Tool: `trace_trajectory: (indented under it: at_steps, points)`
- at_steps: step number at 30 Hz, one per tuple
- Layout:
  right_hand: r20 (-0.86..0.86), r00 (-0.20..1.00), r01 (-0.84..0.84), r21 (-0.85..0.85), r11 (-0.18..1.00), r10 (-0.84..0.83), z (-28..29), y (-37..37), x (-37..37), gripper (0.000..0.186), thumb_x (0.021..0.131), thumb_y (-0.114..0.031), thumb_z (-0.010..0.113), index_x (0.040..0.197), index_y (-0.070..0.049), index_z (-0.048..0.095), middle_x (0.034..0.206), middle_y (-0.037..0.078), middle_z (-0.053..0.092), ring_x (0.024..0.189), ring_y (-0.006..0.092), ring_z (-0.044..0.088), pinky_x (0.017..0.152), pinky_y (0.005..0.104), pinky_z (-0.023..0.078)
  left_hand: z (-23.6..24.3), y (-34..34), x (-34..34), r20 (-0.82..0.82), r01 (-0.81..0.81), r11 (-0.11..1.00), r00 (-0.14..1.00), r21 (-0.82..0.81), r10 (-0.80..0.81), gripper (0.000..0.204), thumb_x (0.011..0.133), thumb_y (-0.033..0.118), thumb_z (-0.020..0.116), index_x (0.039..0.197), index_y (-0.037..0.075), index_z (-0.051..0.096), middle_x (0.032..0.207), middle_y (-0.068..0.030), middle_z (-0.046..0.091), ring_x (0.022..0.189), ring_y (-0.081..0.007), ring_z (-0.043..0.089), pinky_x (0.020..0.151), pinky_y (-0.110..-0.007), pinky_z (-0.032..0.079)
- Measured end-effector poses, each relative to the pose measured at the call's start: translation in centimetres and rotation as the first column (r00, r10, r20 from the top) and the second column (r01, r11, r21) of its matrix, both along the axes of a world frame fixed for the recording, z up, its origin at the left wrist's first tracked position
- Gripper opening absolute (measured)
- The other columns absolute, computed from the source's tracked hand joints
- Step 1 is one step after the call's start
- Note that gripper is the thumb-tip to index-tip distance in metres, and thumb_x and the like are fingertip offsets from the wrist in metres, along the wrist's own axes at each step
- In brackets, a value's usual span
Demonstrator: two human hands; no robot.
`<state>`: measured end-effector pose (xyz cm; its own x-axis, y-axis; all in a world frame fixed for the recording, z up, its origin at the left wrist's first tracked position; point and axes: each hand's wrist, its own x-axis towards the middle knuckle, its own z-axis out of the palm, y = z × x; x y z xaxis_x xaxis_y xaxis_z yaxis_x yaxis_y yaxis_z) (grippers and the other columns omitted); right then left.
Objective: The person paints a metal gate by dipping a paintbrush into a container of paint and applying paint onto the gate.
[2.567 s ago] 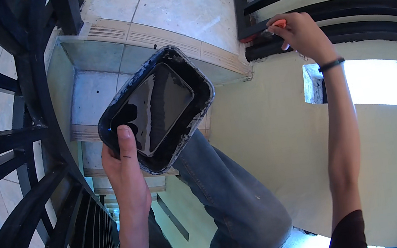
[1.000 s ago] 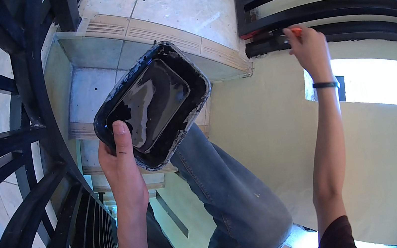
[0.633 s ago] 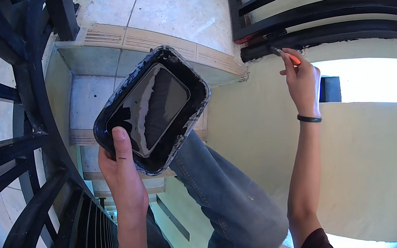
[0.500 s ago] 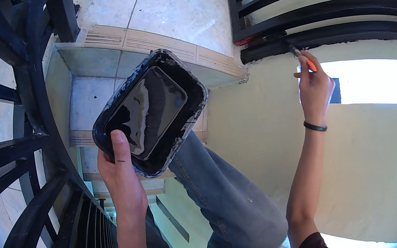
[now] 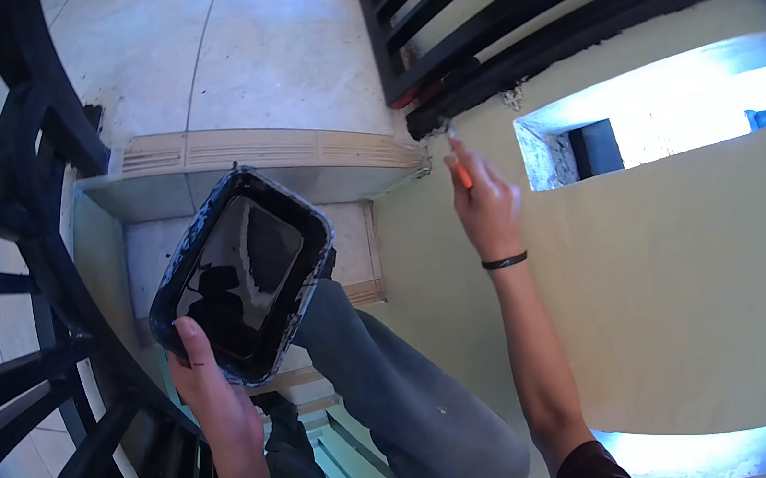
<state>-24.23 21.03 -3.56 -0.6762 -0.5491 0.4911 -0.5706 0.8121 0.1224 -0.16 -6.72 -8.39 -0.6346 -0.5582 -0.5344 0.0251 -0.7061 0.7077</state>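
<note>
My left hand [image 5: 211, 387] grips the near left corner of a black paint tray [image 5: 163, 311], thumb over the rim. Glossy dark paint [image 5: 263, 245] lies in the tray, and its outer rim is crusted with dried paint. In my right hand [image 5: 490, 206] is a paintbrush [image 5: 464, 173] with an orange handle, fingers closed round it. Its bristle end, small and blurred, is at the underside of the black bottom rail [image 5: 515, 67], close to the rail's left end. Whether the bristles touch the rail I cannot tell.
Black slatted railings [image 5: 68, 348] curve down the left side. Tiled stairs [image 5: 274, 147] descend beneath the tray, past my jeans-clad leg [image 5: 401, 372]. A cream wall [image 5: 659, 280] with a bright opening [image 5: 667, 119] stands at right. A pale tiled landing [image 5: 282, 59] lies beyond.
My right hand has moved the brush left along the bottom rail, toward its end. The tray sits lower and further left in view. The whole view has shifted too.
</note>
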Motion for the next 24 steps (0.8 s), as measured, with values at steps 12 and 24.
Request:
trace_trajectory:
  at_steps: [12, 24]
  points:
    - [-0.256, 0.962, 0.081, -0.069, 0.994, -0.096, 3.3, -1.5, 0.7, 0.041, 0.092, -0.016, 0.076, 0.132, -0.011, 0.066, 0.108, 0.012, 0.074, 0.081, 0.0294, 0.073, 0.065, 0.0372, 0.058, 1.4, 0.7, -0.8, 0.013, 0.009, 1.000, 1.000, -0.018, -0.009, 0.067, 0.105, 0.049, 0.055, 0.144, -0.004, 0.043, 0.141, -0.0154, 0.055, 0.129, -0.0240, 0.057, 0.110, -0.039, 0.046]
    - [0.098, 0.992, 0.086, -0.062, 0.994, -0.079, -2.3, -2.8, -3.5, 0.018, 0.099, -0.023, 0.065, 0.111, -0.009, 0.066, 0.081, 0.021, 0.071, 0.070, 0.0405, 0.069, 0.058, 0.0485, 0.055, 1.4, 0.7, -1.0, -0.006, -0.035, 0.999, 0.999, -0.002, 0.035, 0.055, 0.106, 0.043, 0.057, 0.135, -0.003, 0.048, 0.123, -0.0125, 0.061, 0.114, -0.0197, 0.064, 0.102, -0.036, 0.051]
